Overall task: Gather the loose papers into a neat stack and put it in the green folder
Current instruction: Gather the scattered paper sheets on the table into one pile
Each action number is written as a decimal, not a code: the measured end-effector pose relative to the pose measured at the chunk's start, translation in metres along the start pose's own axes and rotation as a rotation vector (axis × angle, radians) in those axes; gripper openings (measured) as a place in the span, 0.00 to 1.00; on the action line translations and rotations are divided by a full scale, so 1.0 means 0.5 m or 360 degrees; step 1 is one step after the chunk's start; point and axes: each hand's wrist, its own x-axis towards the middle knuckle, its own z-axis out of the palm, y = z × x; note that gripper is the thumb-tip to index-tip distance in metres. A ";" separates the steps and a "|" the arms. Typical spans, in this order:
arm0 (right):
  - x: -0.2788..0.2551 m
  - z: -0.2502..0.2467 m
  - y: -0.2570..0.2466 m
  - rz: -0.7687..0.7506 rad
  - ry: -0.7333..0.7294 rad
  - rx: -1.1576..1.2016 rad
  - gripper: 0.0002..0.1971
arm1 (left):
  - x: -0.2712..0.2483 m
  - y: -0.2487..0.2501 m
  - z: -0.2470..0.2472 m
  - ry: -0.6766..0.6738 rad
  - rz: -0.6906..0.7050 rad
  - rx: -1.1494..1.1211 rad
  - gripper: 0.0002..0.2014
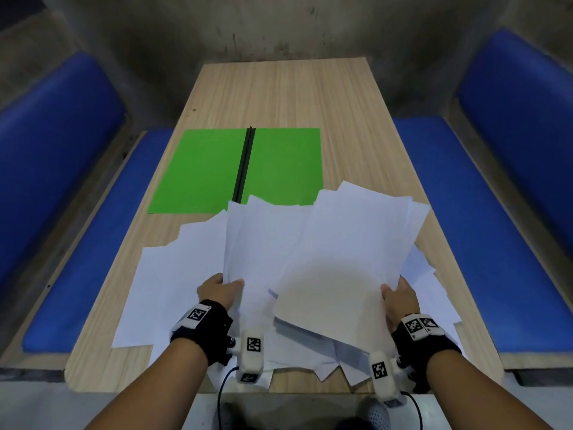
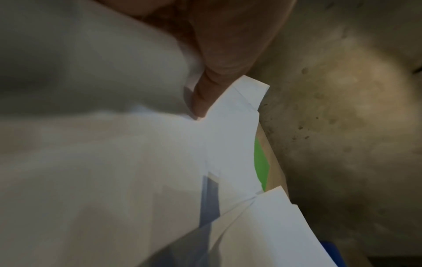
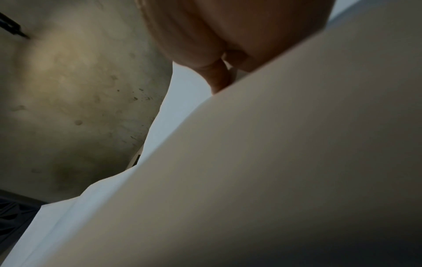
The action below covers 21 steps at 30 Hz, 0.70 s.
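Several loose white papers [image 1: 173, 293] lie spread over the near half of the wooden table [image 1: 288, 94]. My left hand [image 1: 221, 290] pinches the left edge of a raised bunch of sheets [image 1: 325, 252], thumb on top. My right hand [image 1: 400, 297] grips the bunch's right edge. The bunch is fanned and uneven, tilted up off the table. The green folder [image 1: 198, 178] lies open flat behind it, its black spine [image 1: 245, 162] running down the middle. In the left wrist view, white paper [image 2: 230, 144] fills the frame beside a sliver of the green folder [image 2: 261, 162]. The right wrist view shows mostly paper [image 3: 274, 171].
Blue padded benches [image 1: 93, 237] run along both sides of the table, the other one [image 1: 483, 228] on the right. A grey concrete wall [image 1: 279, 26] stands beyond the far end. More sheets [image 1: 434, 293] lie under the raised bunch at the right.
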 end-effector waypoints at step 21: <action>-0.018 -0.009 -0.015 0.0008 -0.0013 0.0039 0.25 | 0.002 0.105 -0.260 0.0270 0.0873 -0.0077 0.11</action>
